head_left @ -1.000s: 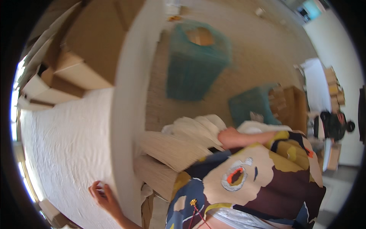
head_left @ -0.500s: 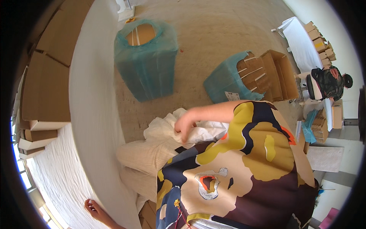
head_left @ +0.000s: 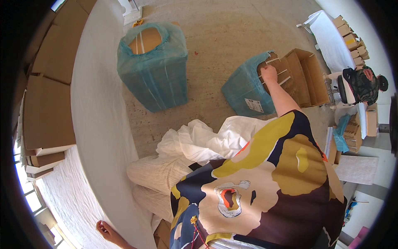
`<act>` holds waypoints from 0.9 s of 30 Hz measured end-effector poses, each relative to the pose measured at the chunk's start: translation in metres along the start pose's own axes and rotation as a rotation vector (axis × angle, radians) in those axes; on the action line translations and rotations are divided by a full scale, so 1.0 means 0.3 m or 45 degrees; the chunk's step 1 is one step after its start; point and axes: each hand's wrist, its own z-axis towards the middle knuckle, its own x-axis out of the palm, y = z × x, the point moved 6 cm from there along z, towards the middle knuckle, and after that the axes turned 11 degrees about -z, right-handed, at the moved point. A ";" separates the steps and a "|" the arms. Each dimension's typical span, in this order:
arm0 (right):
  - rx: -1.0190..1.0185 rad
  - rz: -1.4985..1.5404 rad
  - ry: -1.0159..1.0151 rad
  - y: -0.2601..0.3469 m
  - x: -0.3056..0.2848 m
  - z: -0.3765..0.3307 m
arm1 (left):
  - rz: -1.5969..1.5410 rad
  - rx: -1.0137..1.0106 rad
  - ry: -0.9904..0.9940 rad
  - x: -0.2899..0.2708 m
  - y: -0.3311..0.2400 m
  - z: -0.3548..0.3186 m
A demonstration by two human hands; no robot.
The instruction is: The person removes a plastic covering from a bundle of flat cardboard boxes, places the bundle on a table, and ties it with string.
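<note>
Your right hand (head_left: 268,74) is at the torn end of the bundle (head_left: 246,88), left hand (head_left: 108,233) by the edge of the table (head_left: 70,191), both grips unclear

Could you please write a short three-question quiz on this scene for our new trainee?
1. Multiple choice: where is the person's right hand?
a) On the printed shirt
b) At the strapped cardboard
c) On the white lap fabric

2. True or false: the person's left hand is at the edge of the white-covered table.

3. Short answer: what colour are the straps across the cardboard near the right hand?

Key: 1. b; 2. true; 3. white
</note>
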 end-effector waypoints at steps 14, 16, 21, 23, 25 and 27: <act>0.043 0.379 0.342 0.086 0.216 0.039 | 0.102 0.108 -0.050 -0.024 -0.019 -0.012; -0.026 0.398 0.322 0.090 0.230 0.043 | 0.112 0.105 -0.053 -0.022 -0.025 -0.016; -0.233 0.156 0.510 0.213 0.274 -0.075 | 0.094 0.158 -0.063 0.006 -0.081 -0.021; -0.381 0.077 0.553 0.281 0.303 -0.191 | 0.103 0.105 -0.062 0.018 -0.094 -0.013; -0.396 0.015 0.753 0.386 0.281 -0.372 | 0.112 0.071 -0.060 0.005 -0.080 -0.024; -0.504 -0.008 0.809 0.426 0.277 -0.481 | 0.108 0.090 -0.078 -0.010 -0.056 -0.014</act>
